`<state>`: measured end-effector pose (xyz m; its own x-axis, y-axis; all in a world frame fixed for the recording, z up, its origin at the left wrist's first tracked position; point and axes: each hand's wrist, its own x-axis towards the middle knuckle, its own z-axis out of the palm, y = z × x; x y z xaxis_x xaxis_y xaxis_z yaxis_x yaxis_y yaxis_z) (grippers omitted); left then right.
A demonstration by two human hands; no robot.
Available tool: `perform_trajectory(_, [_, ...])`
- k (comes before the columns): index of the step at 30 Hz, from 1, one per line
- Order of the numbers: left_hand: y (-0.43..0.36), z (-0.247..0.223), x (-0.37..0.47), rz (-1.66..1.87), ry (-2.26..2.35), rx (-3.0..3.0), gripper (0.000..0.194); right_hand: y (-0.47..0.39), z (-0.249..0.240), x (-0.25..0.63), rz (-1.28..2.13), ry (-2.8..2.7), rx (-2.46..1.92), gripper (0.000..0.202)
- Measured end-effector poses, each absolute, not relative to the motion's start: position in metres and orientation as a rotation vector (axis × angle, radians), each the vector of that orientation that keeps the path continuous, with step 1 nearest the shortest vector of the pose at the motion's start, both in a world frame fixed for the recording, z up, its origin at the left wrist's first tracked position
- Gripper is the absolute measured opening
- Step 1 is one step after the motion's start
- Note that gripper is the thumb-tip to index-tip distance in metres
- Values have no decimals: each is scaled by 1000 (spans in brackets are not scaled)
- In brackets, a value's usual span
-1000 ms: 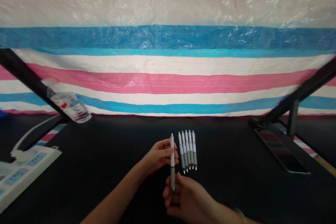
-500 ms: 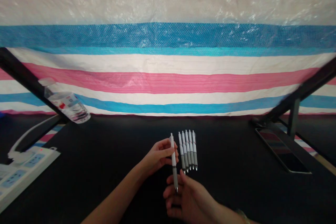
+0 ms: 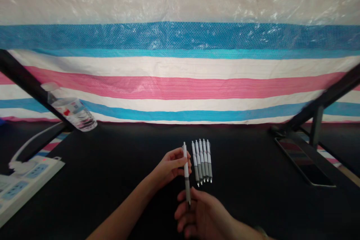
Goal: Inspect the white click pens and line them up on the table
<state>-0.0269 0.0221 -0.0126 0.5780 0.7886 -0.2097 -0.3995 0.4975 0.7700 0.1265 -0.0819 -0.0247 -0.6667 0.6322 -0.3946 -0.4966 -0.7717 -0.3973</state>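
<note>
A white-and-grey pen (image 3: 186, 170) sits pinched near its upper end in the left hand's (image 3: 174, 164) grip, thumb across the barrel, forearm slanting up from below. Just below that grip, the right hand (image 3: 206, 210) curls around the pen's tip; whether it grasps cannot be told. Five similar pens (image 3: 201, 163) lie on the counter (image 3: 242, 165), just right of the left grip.

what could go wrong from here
The left hand pinches the white-and-grey click pen by its upper half, so it might swing or slip. The right hand, close around the pen tip, could get inked. The five lined-up pens beside the left fingers might be nudged.
</note>
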Motion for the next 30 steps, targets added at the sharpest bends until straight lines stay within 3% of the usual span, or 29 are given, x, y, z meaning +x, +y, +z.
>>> perform_trajectory(4, [22,-12,-27,785,614,737,30,-82,-31,127,2336,-450,-673,46])
perform_trajectory(12, [22,-15,-26,840,634,744,32,-82,-37,128,2351,-545,-657,49])
perform_trajectory(21, [32,-8,-30,1140,750,560,40,-84,-43,128,2392,-647,-725,51])
perform_trajectory(30, [33,-9,-30,1141,771,521,42,-84,-37,127,2373,-690,-746,53])
